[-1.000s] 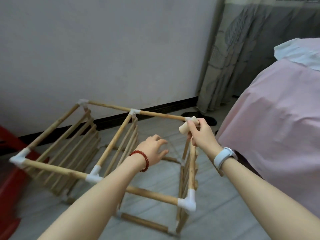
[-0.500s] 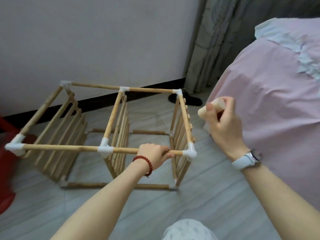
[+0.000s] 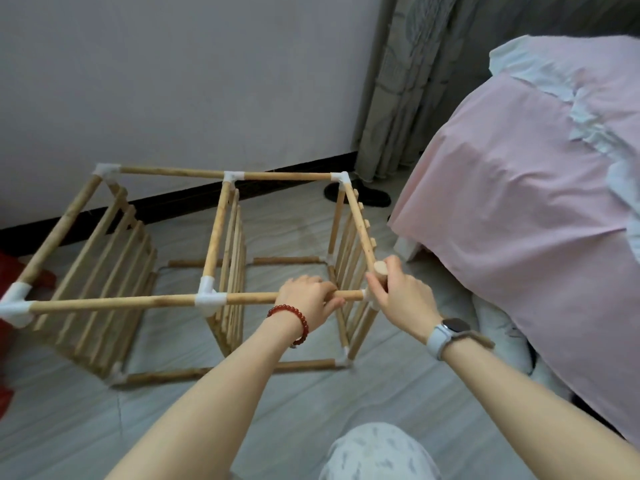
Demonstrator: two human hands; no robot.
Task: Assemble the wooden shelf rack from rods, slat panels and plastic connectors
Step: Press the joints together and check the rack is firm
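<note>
**A:** From the head camera, where is the rack?

**B:** The wooden shelf rack lies on its side on the pale floor, between the wall and the pink-covered bed. Its frame makes two open bays side by side.

**A:** How many slat panels?

**B:** Three, each standing on edge: the left slat panel, the middle slat panel and the right slat panel.

**A:** And connectors on the top face?

**B:** Five white plastic connectors show plainly: far left, far middle, far right, near left, near middle. A sixth, at the near right corner, is mostly hidden by fingers. Some lower ones are visible, but I cannot count them surely.

**A:** The hands?

**B:** Two. The left hand, with a red bead bracelet on its wrist, is curled around the near top rod just beside that hidden corner. The right hand, with a watch on its wrist, grips a short wooden rod held upright at the near right corner, its round end showing above the fingers. Whether it is seated in the connector I cannot tell.

**A:** Anything else?

**B:** A grey curtain, something red at the left edge, and one patterned knee at the bottom.
</note>
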